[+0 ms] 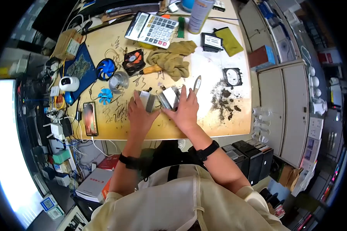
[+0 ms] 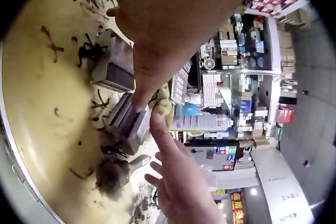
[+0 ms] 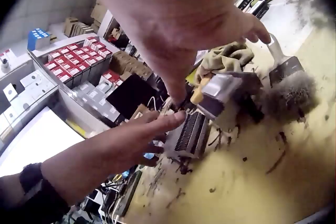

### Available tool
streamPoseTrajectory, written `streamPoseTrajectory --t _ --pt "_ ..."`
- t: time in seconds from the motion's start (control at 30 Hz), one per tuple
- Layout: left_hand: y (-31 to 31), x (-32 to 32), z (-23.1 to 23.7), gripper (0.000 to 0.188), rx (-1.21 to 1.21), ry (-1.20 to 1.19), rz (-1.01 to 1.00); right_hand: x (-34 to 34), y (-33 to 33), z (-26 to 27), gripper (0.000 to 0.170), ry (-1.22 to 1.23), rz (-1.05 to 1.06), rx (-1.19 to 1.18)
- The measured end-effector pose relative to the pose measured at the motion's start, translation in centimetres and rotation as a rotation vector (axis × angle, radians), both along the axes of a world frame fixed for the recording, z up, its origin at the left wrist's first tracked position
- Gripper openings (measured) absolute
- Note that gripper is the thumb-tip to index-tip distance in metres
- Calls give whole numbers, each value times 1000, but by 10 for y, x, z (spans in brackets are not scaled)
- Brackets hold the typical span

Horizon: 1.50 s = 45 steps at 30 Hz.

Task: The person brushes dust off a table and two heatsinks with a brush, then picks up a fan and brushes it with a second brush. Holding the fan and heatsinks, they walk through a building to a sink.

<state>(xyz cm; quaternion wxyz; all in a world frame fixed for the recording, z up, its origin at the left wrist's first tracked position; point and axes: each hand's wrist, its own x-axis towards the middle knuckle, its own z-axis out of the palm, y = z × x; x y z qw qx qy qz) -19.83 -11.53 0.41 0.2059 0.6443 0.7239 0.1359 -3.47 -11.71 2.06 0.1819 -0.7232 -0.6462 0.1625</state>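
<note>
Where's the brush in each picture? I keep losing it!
Head: just right of the middle, the pale handle of the brush by the right hand.
Left wrist: lower left, the brush with its bristles showing.
Right wrist: over on the right, the brush, bristles showing.
Shared landmark: the crumpled tan cloth, near the brush in all three.

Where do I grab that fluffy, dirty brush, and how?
I'd pinch the brush by the sides of its pale handle, reaching down from above at the bare end. The handle is slim and sticks out away from the wide, dusty bristles, so your fingers should stay cleaner there.
</note>
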Motion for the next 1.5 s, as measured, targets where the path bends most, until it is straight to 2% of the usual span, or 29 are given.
streamPoseTrajectory --t 0.1,0.23,0.27,0.3,0.37,0.47,0.5,0.53,0.57,0.63,0.7,0.9,1.03,1.07,1.2,1.3,1.4,1.5 --pt "-4 -5 -8 102 2 9 0 -1 1 -11 93 33 34 -92" --pt "-4 -1 -12 94 92 32 -3 6 -3 -7 88 140 21 -23" --pt "-4 4 -9 91 114 53 -15 11 -4 1 83 163 9 24" --pt "-2 11 -6 89 135 27 -63 18 -6 12 69 299 -25 68" --pt "4 26 5 85 181 -24 -165 41 -7 30 53 488 -72 -360" --pt "14 60 33 83 149 -151 -287 82 -24 43 45 375 -80 -167" --pt "18 72 38 82 151 -207 -334 98 -29 48 46 279 -34 51" --pt "22 88 42 80 195 -209 -356 114 -37 44 48 280 -72 124" --pt "24 102 48 79 192 -236 -370 132 -44 41 50 279 -109 197" --pt "24 127 59 76 184 -282 -388 171 -57 59 51 593 -291 -13" --pt "26 158 67 74 163 -257 -428 213 -68 58 46 623 -383 21" --pt "24 277 84 72 190 -197 -503 365 -93 44 46 551 -575 166" --pt "26 376 96 68 230 -149 -482 484 -87 28 45 590 -498 143" --pt "26 400 97 67 222 -142 -444 513 -81 36 46 530 -466 105" --pt "29 498 119 66 191 -220 -423 619 -70 79 45 433 -452 197" --pt "40 554 143 67 210 -231 -443 682 -60 94 42 571 -532 263" --pt "60 582 154 66 278 -179 -428 729 -37 89 40 562 -534 337" --pt "98 591 143 66 291 -178 -380 768 -2 116 41 1029 -609 -47"
